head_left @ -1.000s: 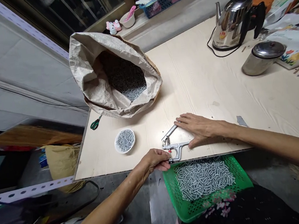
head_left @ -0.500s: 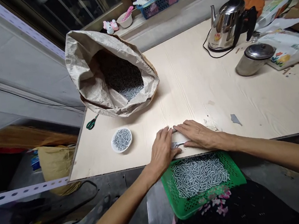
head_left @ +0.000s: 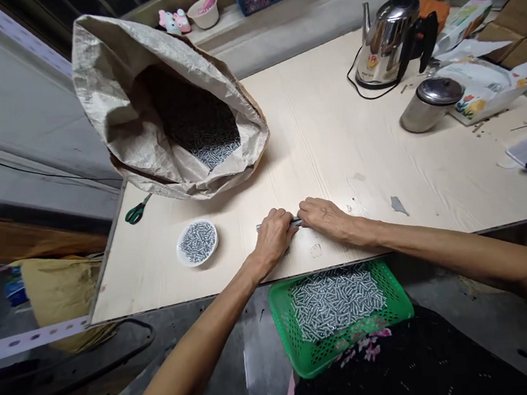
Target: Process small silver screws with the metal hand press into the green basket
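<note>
My left hand (head_left: 273, 235) and my right hand (head_left: 327, 218) rest close together near the table's front edge. Both have their fingers closed on a slim silver-grey metal piece (head_left: 297, 221), which shows in the gap between them. Its far end pokes out left of my left fingers; most of it is hidden, so its exact kind is unclear. Below the edge, a green plastic basket (head_left: 295, 357) holds many small shiny metal pins (head_left: 337, 303). To the left stands a white bowl (head_left: 182, 255) filled with similar pins (head_left: 199, 241).
A large open woven sack (head_left: 101, 108) with more metal pieces stands at the back left. Green-handled scissors (head_left: 136, 212) lie beside it. Toward the back right are a steel kettle (head_left: 384, 44) and a lidded metal canister (head_left: 429, 106). A grey scrap (head_left: 398, 205) lies to the right.
My hands went from lying flatter, fingers stretched over the metal piece, to curled around it, slightly farther from the table edge. The camera view has shifted a little.
</note>
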Demonstrator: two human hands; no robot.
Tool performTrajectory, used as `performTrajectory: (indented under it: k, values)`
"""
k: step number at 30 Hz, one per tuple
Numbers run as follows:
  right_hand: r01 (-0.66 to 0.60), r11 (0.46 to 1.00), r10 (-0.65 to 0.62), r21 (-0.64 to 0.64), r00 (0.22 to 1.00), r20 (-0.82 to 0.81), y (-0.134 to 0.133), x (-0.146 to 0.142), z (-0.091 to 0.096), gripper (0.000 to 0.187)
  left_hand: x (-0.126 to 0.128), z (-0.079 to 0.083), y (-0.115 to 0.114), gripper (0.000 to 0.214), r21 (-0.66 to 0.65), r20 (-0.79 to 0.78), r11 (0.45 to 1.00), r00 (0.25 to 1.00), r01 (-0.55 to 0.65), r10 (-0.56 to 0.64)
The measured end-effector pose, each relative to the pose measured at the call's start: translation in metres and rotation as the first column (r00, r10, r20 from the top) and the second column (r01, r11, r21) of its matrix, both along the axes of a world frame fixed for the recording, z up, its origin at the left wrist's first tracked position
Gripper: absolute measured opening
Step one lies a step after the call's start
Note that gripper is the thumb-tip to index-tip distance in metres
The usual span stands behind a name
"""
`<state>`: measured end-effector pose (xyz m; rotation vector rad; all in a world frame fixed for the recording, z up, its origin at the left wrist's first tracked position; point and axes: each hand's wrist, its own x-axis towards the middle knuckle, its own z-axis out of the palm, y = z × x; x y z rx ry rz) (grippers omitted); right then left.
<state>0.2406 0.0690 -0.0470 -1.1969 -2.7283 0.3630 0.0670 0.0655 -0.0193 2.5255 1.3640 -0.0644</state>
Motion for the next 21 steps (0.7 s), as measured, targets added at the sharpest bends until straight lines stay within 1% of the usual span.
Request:
performTrajectory:
  k: [2, 4, 5, 6, 8, 10, 11, 12, 13, 15, 17, 19, 21]
  values:
    - [-0.008, 1.0, 0.007, -0.007, 1.0, -0.012, 0.003, -0.002, -0.003, 0.019, 0.0, -0.003, -0.002, 0.011, 0.013, 0.014, 0.999, 0.999, -0.047, 0.047]
    - [0.01, 1.0, -0.009, 0.018, 0.999, -0.04, 0.005, 0.0, -0.001, 0.012, -0.002, -0.006, -0.007, 0.014, 0.062, 0.07, 0.993, 0.993, -0.098, 0.094]
    - [0.025, 0.999, -0.022, 0.048, 0.998, -0.061, 0.005, 0.001, 0.0, 0.013, -0.005, -0.008, -0.011, 0.02, 0.099, 0.121, 0.986, 0.985, -0.132, 0.119]
    - [0.039, 0.996, -0.032, 0.085, 0.996, -0.085, 0.004, 0.003, 0.002, 0.02, -0.008, -0.009, -0.016, 0.027, 0.139, 0.182, 0.974, 0.972, -0.177, 0.15]
    - [0.046, 0.988, -0.027, 0.144, 0.991, -0.131, 0.0, 0.006, 0.005, 0.035, -0.019, -0.01, -0.028, 0.033, 0.2, 0.296, 0.925, 0.92, -0.324, 0.258]
    - [0.028, 0.989, -0.004, 0.143, 0.987, -0.163, -0.004, 0.007, 0.005, 0.035, -0.033, -0.01, -0.04, 0.026, 0.202, 0.342, 0.84, 0.84, -0.504, 0.422]
    - [0.019, 0.992, 0.004, 0.124, 0.984, -0.178, -0.006, 0.007, 0.003, 0.031, -0.04, -0.009, -0.045, 0.024, 0.181, 0.332, 0.798, 0.8, -0.574, 0.5]
    - [0.014, 0.994, 0.006, 0.105, 0.981, -0.193, -0.008, 0.005, 0.001, 0.028, -0.046, -0.008, -0.048, 0.024, 0.15, 0.303, 0.769, 0.769, -0.622, 0.563]
    - [0.018, 0.996, 0.001, 0.09, 0.979, -0.206, -0.008, 0.003, -0.002, 0.026, -0.051, -0.006, -0.05, 0.026, 0.109, 0.26, 0.754, 0.75, -0.648, 0.608]
    - [0.04, 0.995, -0.02, 0.086, 0.975, -0.222, -0.008, -0.004, -0.008, 0.023, -0.056, -0.003, -0.051, 0.03, 0.027, 0.165, 0.749, 0.742, -0.662, 0.65]
    - [0.066, 0.993, -0.043, 0.099, 0.975, -0.218, -0.006, -0.011, -0.015, 0.018, -0.056, 0.0, -0.049, 0.028, 0.016, 0.116, 0.759, 0.756, -0.65, 0.645]
    - [0.075, 0.992, -0.049, 0.106, 0.973, -0.225, -0.003, -0.015, -0.021, 0.015, -0.052, 0.003, -0.048, 0.022, 0.103, 0.149, 0.792, 0.797, -0.602, 0.586]
    - [0.058, 0.994, -0.032, 0.088, 0.962, -0.271, 0.001, -0.015, -0.024, 0.017, -0.048, 0.005, -0.048, 0.016, 0.229, 0.235, 0.815, 0.842, -0.533, 0.485]
